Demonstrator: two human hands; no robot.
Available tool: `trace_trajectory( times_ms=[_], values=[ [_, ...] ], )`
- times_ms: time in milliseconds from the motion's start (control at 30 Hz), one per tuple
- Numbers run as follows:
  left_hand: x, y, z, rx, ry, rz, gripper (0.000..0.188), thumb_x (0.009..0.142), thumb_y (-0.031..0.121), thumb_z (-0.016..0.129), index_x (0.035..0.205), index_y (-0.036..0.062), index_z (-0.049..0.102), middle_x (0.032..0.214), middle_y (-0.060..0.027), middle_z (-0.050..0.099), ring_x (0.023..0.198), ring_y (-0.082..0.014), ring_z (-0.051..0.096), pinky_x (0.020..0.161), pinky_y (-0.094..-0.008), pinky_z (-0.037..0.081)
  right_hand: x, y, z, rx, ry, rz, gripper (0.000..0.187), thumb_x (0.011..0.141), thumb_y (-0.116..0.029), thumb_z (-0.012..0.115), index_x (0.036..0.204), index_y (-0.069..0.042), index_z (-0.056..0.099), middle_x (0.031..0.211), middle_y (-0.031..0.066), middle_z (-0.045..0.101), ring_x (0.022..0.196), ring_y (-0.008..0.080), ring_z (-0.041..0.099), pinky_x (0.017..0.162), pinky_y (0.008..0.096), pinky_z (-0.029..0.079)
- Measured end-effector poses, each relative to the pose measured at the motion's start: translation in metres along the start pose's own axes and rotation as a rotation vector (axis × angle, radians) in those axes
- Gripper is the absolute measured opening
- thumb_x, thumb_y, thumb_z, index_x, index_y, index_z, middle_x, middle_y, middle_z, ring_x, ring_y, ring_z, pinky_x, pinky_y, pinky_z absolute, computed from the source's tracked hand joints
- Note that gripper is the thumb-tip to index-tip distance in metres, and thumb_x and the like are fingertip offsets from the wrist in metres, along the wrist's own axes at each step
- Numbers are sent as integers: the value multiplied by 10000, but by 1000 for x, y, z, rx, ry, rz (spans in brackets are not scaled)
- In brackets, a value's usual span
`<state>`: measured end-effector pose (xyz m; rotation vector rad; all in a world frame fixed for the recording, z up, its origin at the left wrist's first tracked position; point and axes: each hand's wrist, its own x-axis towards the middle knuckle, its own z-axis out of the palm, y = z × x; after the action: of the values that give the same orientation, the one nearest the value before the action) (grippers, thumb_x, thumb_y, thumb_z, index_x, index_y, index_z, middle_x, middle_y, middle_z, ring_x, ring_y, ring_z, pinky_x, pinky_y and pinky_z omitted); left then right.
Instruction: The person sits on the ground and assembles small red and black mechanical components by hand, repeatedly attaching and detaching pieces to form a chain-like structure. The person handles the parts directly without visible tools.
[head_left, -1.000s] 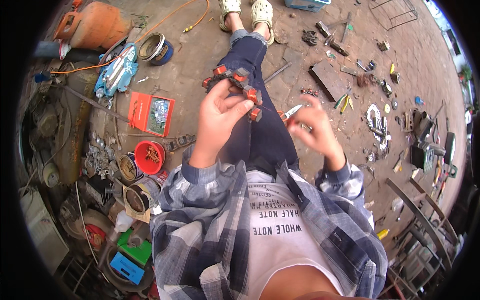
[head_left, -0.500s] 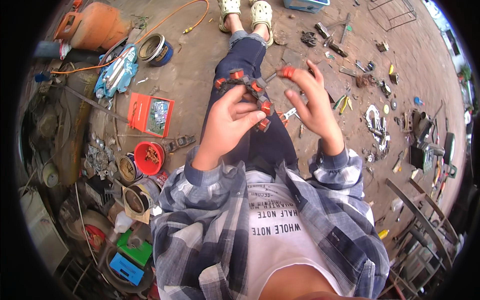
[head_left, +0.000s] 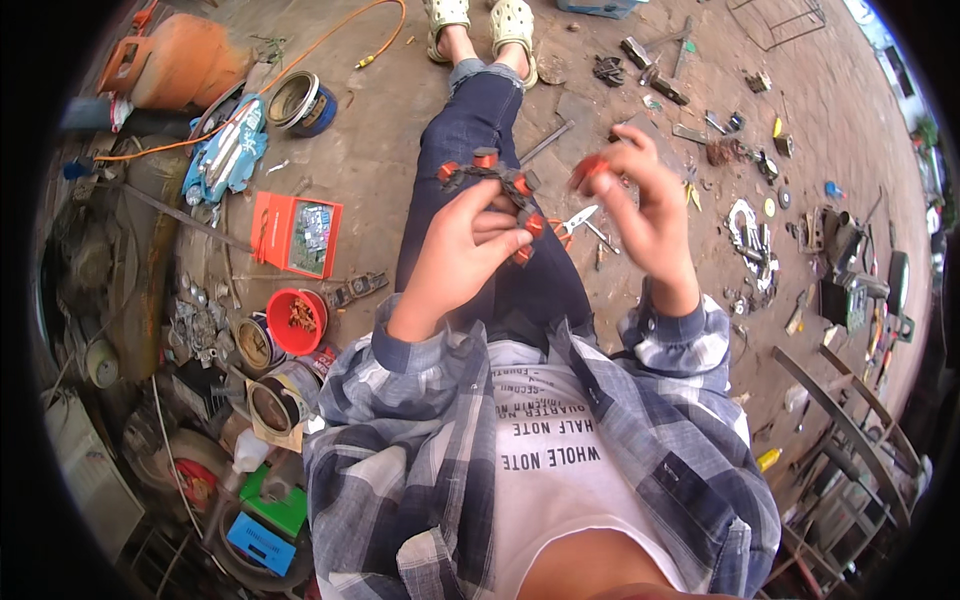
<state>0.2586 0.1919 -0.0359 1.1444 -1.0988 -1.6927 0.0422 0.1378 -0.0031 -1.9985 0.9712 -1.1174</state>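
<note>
Left hand (head_left: 460, 245) grips coils (head_left: 534, 224); right hand (head_left: 650, 205) hovers curled.

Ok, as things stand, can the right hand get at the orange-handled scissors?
Probably yes: the orange-handled scissors lie close to the right hand, beside the jeans, with nothing visible covering the blades. The blurred red item at its fingertips might hamper a grip.

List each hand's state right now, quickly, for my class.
Left hand: closed, holding a dark curved part with red coils.
Right hand: partly curled, with a blurred red thing; grip unclear.
</note>
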Motion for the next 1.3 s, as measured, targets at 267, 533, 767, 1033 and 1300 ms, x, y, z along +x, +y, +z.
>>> trace_trajectory(
  times_ms=[267, 533, 767, 1033, 1300],
  values=[
    [-6, 19, -8, -273, 82, 148, 419, 867, -29, 608, 1258, -64, 462, 1051, -125, 603, 943, -218, 648, 802, -317, 542, -45, 39, 12, -334, -126, 58, 40, 815, -80, 630, 789, -52, 619, 735, 64, 625, 731, 242, 607, 971, 444, 374],
    [9, 1, -14, -9, 343, 226, 274, 866, -43, 606, 1123, -54, 512, 996, -110, 620, 917, -202, 655, 789, -296, 546, -30, -45, 0, 153, -459, -72, 62, 797, -98, 654, 759, -66, 617, 733, 37, 616, 734, 200, 610, 973, 439, 355],
    [-6, 7, -8, -55, -45, -30, 407, 844, -57, 612, 1225, -62, 468, 1042, -109, 606, 955, -188, 643, 780, -286, 530, 37, -10, -19, 642, 136, 218, 195, 921, -142, 539, 816, 6, 611, 784, 77, 650, 748, 146, 595, 757, 292, 446],
    [-8, 17, -15, -236, 46, 175, 508, 860, 9, 628, 1321, -63, 427, 1045, -134, 616, 928, -242, 657, 833, -347, 530, -33, 60, -30, 809, 366, 595, 195, 926, -150, 520, 810, -4, 576, 763, 66, 604, 754, 140, 544, 692, 253, 409],
    [15, -1, -13, -204, 435, 186, 294, 883, -1, 596, 1164, -56, 531, 1049, -147, 639, 922, -239, 660, 791, -315, 550, -82, -3, -41, 814, -190, 459, 252, 840, -229, 615, 704, -25, 563, 646, 77, 584, 620, 160, 571, 856, 378, 388]
  ],
)
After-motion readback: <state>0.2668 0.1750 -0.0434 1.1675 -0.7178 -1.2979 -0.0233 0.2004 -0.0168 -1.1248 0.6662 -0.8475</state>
